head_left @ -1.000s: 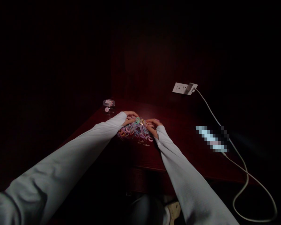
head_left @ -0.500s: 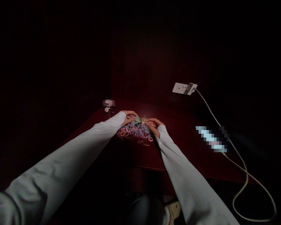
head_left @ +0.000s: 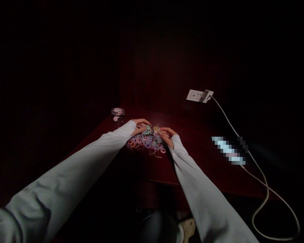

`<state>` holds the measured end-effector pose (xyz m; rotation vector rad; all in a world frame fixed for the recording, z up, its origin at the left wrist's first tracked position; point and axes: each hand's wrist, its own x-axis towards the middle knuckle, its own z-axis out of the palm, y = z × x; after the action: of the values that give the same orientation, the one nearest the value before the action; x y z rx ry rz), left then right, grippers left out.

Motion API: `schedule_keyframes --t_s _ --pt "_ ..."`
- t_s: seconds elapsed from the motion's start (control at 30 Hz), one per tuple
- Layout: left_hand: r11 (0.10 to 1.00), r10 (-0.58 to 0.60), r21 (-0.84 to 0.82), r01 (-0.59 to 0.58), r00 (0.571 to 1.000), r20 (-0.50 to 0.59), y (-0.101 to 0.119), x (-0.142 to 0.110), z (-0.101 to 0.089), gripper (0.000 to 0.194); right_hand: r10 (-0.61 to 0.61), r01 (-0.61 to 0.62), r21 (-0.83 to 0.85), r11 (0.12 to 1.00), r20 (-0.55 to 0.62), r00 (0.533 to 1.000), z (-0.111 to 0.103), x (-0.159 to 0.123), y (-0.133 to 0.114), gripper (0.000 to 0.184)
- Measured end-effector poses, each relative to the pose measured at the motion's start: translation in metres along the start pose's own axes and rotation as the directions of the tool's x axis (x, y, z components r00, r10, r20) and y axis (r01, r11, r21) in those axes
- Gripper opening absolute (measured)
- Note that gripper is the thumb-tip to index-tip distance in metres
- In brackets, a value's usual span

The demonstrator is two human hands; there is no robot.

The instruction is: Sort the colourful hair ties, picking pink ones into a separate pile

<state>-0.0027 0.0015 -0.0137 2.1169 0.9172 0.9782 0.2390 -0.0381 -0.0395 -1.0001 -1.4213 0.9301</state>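
A heap of small pastel hair ties (head_left: 144,139), mixed with thin clip-like pieces, lies on the dark red table between my hands. On its left side my left hand (head_left: 141,126) has its fingers closed around green hair ties (head_left: 148,129). Opposite it, my right hand (head_left: 167,134) pinches yellow hair ties (head_left: 156,129) at the heap's upper right. Both hands stay low, close over the pile, and some of the fingers are hidden. A few thin clips (head_left: 158,156) lie loose at the pile's near edge.
A clear round container (head_left: 118,111) with pink pieces stands at the table's back left. To the right lies a blurred-out phone-like device (head_left: 229,150), its white cable (head_left: 268,194) looping past the table edge up to a charger (head_left: 207,96) in a wall socket (head_left: 194,95).
My hands have drawn slightly apart, and the green and yellow hair ties have separated with them. The rest of the pile looks nearly the same.
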Motion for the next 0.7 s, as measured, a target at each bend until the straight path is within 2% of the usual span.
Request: schedule_keyframes --t_s 0.33,0.7 --pt "0.999 0.033 0.005 -0.033 0.998 0.051 0.006 -0.002 -0.001 0.034 -0.049 0.049 -0.008 0.999 0.027 0.998 0.004 -0.011 -0.011 0.052" --pt "0.992 0.107 0.065 -0.110 0.993 0.050 0.007 -0.003 -0.001 0.028 -0.062 0.072 -0.129 0.989 0.083 0.995 0.002 -0.013 -0.012 0.040"
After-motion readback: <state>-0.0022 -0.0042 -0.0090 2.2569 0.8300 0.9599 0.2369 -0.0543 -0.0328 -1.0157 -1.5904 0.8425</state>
